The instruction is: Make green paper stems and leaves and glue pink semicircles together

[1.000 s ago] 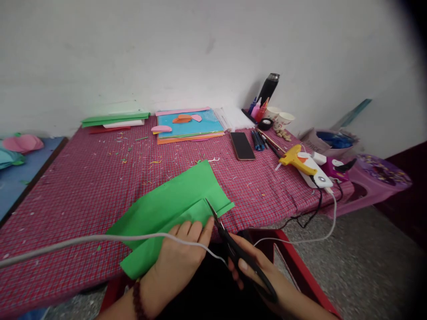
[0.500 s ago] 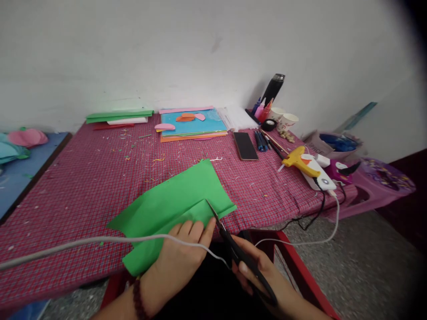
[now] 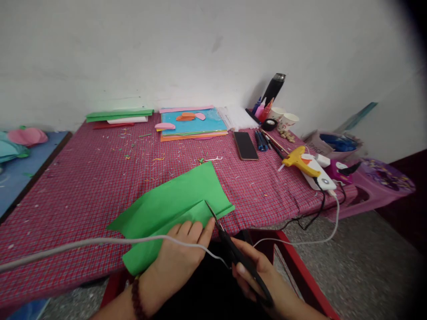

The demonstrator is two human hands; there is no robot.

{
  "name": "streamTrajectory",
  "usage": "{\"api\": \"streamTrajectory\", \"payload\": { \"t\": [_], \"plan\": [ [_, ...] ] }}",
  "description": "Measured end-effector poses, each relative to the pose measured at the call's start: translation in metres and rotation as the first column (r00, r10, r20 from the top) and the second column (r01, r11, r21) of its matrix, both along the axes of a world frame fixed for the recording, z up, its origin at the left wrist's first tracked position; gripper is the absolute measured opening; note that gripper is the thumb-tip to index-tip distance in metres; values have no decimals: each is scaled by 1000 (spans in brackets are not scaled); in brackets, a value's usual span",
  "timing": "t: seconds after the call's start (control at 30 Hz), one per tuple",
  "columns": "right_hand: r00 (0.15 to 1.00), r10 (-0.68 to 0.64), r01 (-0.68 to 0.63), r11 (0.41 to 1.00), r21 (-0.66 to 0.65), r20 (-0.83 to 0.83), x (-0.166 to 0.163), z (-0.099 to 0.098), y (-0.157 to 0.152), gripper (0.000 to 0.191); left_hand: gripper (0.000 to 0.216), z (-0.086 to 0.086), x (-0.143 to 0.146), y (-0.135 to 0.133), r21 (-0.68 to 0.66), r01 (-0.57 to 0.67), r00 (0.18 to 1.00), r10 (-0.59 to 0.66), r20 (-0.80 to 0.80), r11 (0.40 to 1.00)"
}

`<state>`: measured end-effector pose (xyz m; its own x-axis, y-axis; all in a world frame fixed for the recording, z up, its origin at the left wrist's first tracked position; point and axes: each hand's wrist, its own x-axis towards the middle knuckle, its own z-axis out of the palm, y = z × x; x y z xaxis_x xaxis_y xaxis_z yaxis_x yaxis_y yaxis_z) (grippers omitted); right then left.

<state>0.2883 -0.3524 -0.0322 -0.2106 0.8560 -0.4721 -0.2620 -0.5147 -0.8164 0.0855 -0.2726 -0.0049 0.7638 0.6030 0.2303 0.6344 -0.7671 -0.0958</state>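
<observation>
A folded sheet of green paper (image 3: 176,191) lies at the table's near edge, its front flap overhanging toward me. My left hand (image 3: 182,253) grips that flap, fingers on top and the thumb hidden beneath. In my right hand (image 3: 258,273) are black-handled scissors (image 3: 238,255), with my fingers around the handles. The blades point away from me and to the left, and they lie along the right end of the folded flap, near my left index finger. A white cable (image 3: 100,240) passes across the view in front of my left hand.
Paper scraps litter the checked tablecloth (image 3: 83,178). Farther back lie a stack of coloured paper (image 3: 196,126) and a phone (image 3: 246,146). To the right, a yellow glue gun (image 3: 302,162) rests on a white power strip (image 3: 320,175), near paper cups (image 3: 287,122) and a black bottle (image 3: 274,89).
The scissors and my right hand have shifted very slightly to the left. The green paper's right corner has moved a little leftward. My left hand keeps its grip.
</observation>
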Motion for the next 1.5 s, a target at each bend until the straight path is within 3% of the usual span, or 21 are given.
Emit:
{"api": "streamTrajectory", "payload": {
  "t": [0.2, 0.33, 0.4, 0.47, 0.5, 0.57, 0.63, 0.73, 0.8, 0.9, 1.0, 1.13, 1.2, 1.37, 1.43, 1.5],
  "plan": [
    [999, 32, -31, 998, -47, 4, 0, -5, -5, 77, 29, -2, -6, 2, 42, -42, 999, 42, 4, 998],
    [978, 205, -208, 973, -99, -42, 15, 4, -7, 72, 15, 4, -22, 8, 41, -86, 996, 87, -27, 995],
    [941, 335, -332, 940, -82, 34, 30, 13, -7, 64, 14, 6, -35, 12, 57, -122, 990, 125, -58, 991],
    [881, 392, -406, 914, -3, 263, 48, 23, -1, 56, 15, 8, -48, 16, 59, -175, 979, 180, -95, 983],
    [836, 353, -416, 907, 64, 420, 58, 27, 5, 53, 14, 8, -54, 18, 43, -207, 971, 211, -114, 977],
    [698, 151, -421, 877, 231, 700, 78, 33, 21, 52, 12, 9, -63, 23, -31, -274, 954, 268, -131, 961],
    [486, -86, -460, 821, 338, 870, 96, 34, 43, 53, 17, 8, -67, 25, -121, -326, 944, 316, -95, 938],
    [176, -298, -509, 789, 346, 938, 117, 28, 74, 55, 35, 8, -61, 26, -200, -357, 930, 368, 20, 913],
    [78, -355, -530, 777, 341, 931, 123, 22, 88, 53, 31, 6, -52, 26, -233, -363, 916, 391, 87, 902],
    [128, -354, -551, 751, 363, 926, 122, 17, 92, 52, 20, 0, -37, 28, -297, -339, 899, 400, 176, 893],
    [232, -257, -597, 724, 346, 938, 110, 20, 87, 51, 9, -6, -26, 32, -358, -289, 892, 385, 237, 888],
    [330, -118, -644, 698, 315, 937, 90, 30, 83, 54, 13, -13, -23, 31, -386, -240, 890, 361, 278, 890],
    [404, -25, -652, 693, 308, 914, 83, 36, 84, 55, 16, -15, -26, 24, -321, -238, 903, 331, 274, 917],
    [593, 297, -639, 739, 214, 748, 73, 51, 92, 49, 17, -22, -41, -7, 23, -193, 934, 176, 310, 981],
    [631, 396, -646, 744, 169, 667, 73, 57, 97, 47, 21, -26, -50, -19, 56, -156, 933, 128, 337, 986],
    [615, 456, -681, 719, 141, 643, 76, 61, 103, 47, 25, -31, -59, -29, 35, -145, 931, 124, 343, 989]
  ]
}}
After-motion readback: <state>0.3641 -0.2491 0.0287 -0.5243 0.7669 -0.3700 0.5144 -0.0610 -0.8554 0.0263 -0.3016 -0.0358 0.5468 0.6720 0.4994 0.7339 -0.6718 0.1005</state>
